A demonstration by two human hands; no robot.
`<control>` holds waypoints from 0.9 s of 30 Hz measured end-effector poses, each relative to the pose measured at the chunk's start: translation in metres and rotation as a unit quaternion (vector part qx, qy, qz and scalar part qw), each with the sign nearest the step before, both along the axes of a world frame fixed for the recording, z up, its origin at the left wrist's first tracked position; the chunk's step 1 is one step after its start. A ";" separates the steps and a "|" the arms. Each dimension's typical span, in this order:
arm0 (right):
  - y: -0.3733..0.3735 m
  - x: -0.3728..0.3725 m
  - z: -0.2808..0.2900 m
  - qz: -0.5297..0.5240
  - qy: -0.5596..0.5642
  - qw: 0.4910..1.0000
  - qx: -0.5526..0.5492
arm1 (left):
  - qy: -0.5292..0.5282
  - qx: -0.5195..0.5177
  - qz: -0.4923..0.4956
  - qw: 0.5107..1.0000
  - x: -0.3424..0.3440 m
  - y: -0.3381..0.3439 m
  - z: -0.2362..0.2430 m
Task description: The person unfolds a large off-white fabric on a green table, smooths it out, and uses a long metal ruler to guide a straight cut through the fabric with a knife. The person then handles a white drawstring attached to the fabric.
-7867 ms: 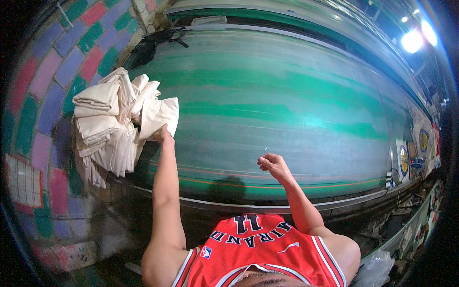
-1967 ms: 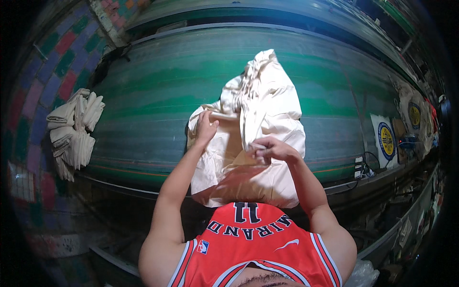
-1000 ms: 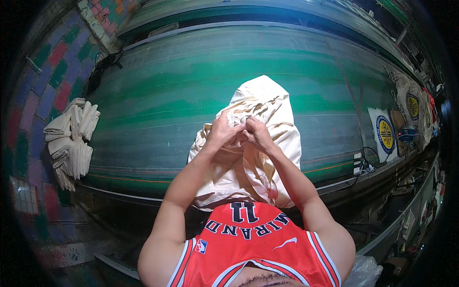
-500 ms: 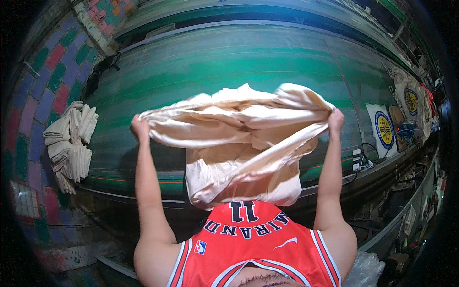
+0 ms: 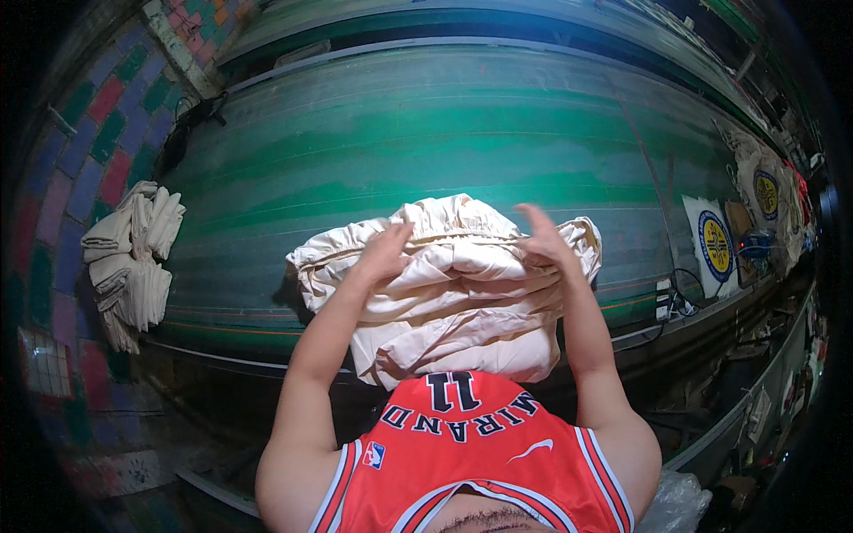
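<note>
A bunched cream cloth (image 5: 458, 306) lies on the green table in front of me, its far edge gathered into ruffles and its near part hanging toward my red jersey. My left hand (image 5: 386, 253) rests over the left part of the gathered edge, fingers loosely apart. On the right, my right hand (image 5: 544, 240) is spread at the same edge, one finger pointing up and away from the fabric. Neither hand grips the cloth. Deep folds hide most of its shape.
Folded cream cloths (image 5: 133, 258) are stacked at the table's left end. The long green table (image 5: 426, 115) spans the view. At right are a white sheet with a round blue-and-yellow emblem (image 5: 713, 247), printed cloth bags (image 5: 766, 191), and a cable with a white plug (image 5: 664, 300).
The cloth, held stretched wide between both hands, has come down onto the table in a heap. Both hands have let go of its corners and moved inward.
</note>
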State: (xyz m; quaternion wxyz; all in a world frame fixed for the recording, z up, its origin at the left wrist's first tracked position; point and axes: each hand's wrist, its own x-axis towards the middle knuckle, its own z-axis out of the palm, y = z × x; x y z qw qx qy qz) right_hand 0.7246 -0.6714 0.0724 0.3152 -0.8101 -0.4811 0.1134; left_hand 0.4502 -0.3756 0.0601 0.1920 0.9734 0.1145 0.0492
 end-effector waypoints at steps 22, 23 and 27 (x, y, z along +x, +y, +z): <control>0.096 -0.121 0.077 0.053 0.381 0.923 0.033 | -0.146 -0.689 0.036 0.709 0.027 -0.049 0.081; 0.096 -0.124 0.066 0.056 0.390 0.916 0.071 | -0.144 -0.686 0.033 0.712 0.023 -0.048 0.077; 0.079 -0.104 0.049 0.005 0.510 0.849 0.138 | -0.105 -0.686 0.066 0.717 0.000 -0.027 0.080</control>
